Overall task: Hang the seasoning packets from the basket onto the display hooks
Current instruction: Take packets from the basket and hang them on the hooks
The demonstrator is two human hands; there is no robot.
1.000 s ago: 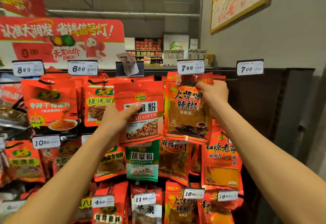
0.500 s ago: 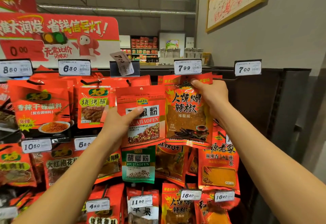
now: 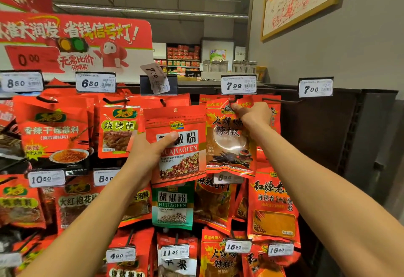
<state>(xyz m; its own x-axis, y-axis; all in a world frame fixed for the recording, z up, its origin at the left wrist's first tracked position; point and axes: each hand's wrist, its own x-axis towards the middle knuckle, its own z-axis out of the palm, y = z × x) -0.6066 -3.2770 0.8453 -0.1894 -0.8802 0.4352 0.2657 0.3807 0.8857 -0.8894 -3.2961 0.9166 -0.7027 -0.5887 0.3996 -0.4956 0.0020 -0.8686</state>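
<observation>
My left hand (image 3: 148, 152) grips a red HUAJIAOFEN pepper-powder packet (image 3: 181, 158) at its left edge, thumb across the front, in front of the display. My right hand (image 3: 253, 117) pinches the top of a red chilli packet (image 3: 229, 152) just below the display hook (image 3: 235, 98) under the 7.99 tag (image 3: 238, 85). That packet's top sits at the hook; whether it is threaded on I cannot tell. The basket is out of view.
Rows of red seasoning packets hang on hooks to the left and below, with price tags in front. A bare hook (image 3: 282, 101) sticks out under the 7.00 tag (image 3: 315, 88) at the right. A dark panel (image 3: 349, 137) and grey wall bound the right side.
My right hand has kept its grip at the chilli packet's top by the hook, and the packet now hangs slightly lower. My left hand still holds the pepper packet in about the same place.
</observation>
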